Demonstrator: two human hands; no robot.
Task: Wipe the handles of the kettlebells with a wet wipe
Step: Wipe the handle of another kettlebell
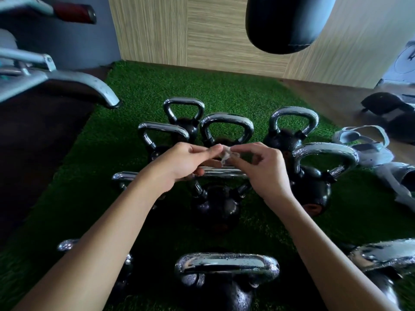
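Several black kettlebells with chrome handles stand on green artificial turf (125, 135). My left hand (186, 159) and my right hand (260, 167) meet above the middle kettlebell (216, 207), just over its chrome handle (221, 172). Between their fingertips both hands pinch a small crumpled wet wipe (225, 154). The nearest kettlebell handle (226, 267) at the bottom centre carries water droplets. Another droplet-covered handle (325, 153) stands to the right of my right hand. My forearms hide parts of the kettlebells at the left.
A grey machine frame (67, 79) juts in at the left. A black punching bag (289, 23) hangs at the top right before a wood-panel wall. Grey straps (368, 144) and dark gear (386, 104) lie on the floor at the right.
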